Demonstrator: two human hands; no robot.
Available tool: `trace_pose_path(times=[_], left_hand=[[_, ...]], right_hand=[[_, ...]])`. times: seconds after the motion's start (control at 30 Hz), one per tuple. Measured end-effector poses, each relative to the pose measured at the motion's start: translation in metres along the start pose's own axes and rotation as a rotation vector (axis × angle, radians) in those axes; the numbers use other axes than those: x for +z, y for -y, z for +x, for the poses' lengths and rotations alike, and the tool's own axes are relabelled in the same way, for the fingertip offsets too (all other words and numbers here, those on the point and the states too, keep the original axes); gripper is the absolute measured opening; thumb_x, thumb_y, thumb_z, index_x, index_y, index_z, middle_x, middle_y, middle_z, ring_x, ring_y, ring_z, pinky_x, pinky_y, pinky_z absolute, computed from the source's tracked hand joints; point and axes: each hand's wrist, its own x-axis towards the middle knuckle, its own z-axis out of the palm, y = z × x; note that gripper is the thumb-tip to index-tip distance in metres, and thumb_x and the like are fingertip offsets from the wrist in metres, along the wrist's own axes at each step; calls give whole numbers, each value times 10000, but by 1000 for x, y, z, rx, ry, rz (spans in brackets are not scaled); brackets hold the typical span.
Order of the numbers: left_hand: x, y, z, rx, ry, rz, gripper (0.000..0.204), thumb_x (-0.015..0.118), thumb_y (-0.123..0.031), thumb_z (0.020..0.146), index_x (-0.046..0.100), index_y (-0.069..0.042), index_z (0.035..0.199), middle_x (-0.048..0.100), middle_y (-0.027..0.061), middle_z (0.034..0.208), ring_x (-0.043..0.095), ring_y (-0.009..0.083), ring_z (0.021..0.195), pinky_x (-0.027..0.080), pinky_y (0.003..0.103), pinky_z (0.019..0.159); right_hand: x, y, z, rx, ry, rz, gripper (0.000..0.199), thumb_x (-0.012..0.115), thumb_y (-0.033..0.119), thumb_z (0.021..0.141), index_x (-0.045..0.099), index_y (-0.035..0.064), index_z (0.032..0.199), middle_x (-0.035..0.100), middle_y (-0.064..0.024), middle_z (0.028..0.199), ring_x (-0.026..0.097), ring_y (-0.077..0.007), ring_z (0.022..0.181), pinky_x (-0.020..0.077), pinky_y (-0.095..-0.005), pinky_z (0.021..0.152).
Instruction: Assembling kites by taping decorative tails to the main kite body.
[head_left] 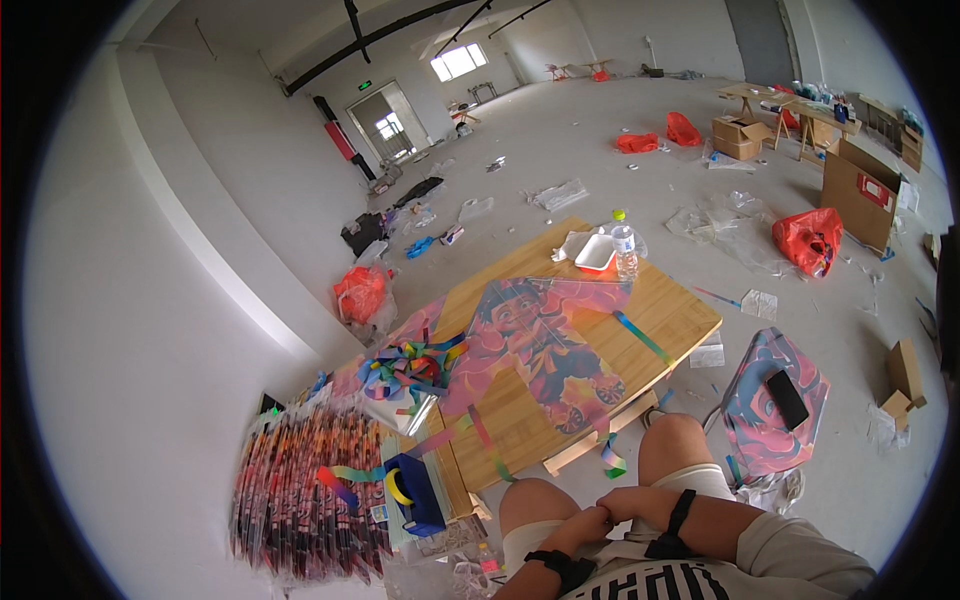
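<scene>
left hand (590,522), right hand (622,500): clasped together, empty | red-rimmed tray (596,254): contents unclear

Boxes, a door sign and a dark phone screen

Brown cardboard boxes (742,136) at one o'clock; green sign (365,85) above the eleven o'clock door; black phone (787,398) at four o'clock.

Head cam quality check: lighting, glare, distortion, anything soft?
Head view: even daylight from the far window, which is blown out; shadows soft. Strong fisheye: the wooden table edges and wall lines bow, and a black vignette rings the frame. Centre is sharp, the kite print readable; the rim softens, so the left hand and right hand, clasped near the knees, look slightly smeared.
</scene>
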Motion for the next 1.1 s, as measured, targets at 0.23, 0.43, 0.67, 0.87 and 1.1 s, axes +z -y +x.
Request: trace_pose_path(times=[0.23,0.43,0.67,0.87,1.1], left_hand=[[3,3,0,6,-16,-11,266,616,-229,901,729,-22,1025,709,239,1010,677,410,949,537,456,819],[5,5,0,-8,-32,-14,260,618,-233,903,732,-26,1012,711,237,994,680,409,938,538,456,813],[3,3,0,-22,-5,-4,276,588,-207,896,734,-10,1020,710,244,1017,680,410,960,537,460,836],[-2,-5,-4,-28,6,-6,281,566,-180,888,736,-1,1021,710,247,1033,679,410,973,537,463,849],[4,4,-1,4,-29,-10,265,626,-239,894,730,-26,1011,708,240,982,676,412,924,537,458,797]], right_hand=[[2,-1,1,-1,-13,-2,415,767,136,705,697,79,1110,738,-157,976,709,-344,934,544,-439,804],[4,-3,4,-12,-17,5,400,759,133,707,702,84,1100,740,-155,961,713,-334,922,546,-435,799],[0,2,0,7,-3,26,381,750,124,712,707,82,1088,743,-144,940,717,-320,906,545,-429,787],[-1,3,-3,-8,-19,2,363,743,134,723,708,75,1079,743,-144,928,719,-315,894,547,-426,778],[2,1,2,-9,-11,10,343,734,153,739,711,78,1073,748,-133,902,723,-311,873,549,-428,774]])
